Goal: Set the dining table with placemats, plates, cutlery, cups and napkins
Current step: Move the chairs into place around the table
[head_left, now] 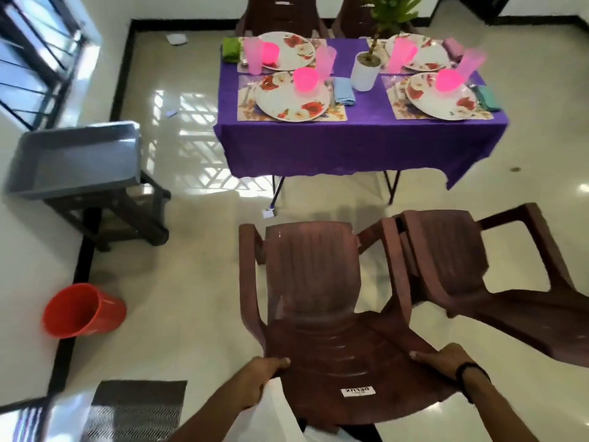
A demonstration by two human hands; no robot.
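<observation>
View: from the head, looking down and forward across a shiny tiled floor toward a laid bench.
Bench: well ahead, under a purple cloth; four places appear set.
Places: each has a floral mat and a floral plate with a pink cup standing on it; taller pink tumblers and folded napkins, such as the blue one, lie beside the plates. Cutlery is hard to make out.
Pot: a white plant pot stands mid-bench between the places.
Chair: brown plastic, directly below the viewer, its back toward the viewer and its seat facing the bench.
Left hand: fingers curled over the left edge of the chair's back, gripping it.
Right hand: grips the right edge of the same back.
Second chair: just right of the first; its arm looks to be touching or overlapping the first chair's arm.
Side stand: a grey tray sits on a dark stand at left; a red bin stands on the floor nearer.
Stage: the laying looks finished; the chair seems about to go in to the bench.
Risk, snag: the two chairs' arms may catch and drag the second chair along.
Risk, cloth: the chair could hook the hanging cloth edge and pull it, toppling cups off plates or tipping the pot.
Risk, bump: pushed in too hard, the chair may knock the bench legs and shake the tall tumblers over.
Risk, floor: the glossy tiles may let the chair slide faster than meant.
</observation>
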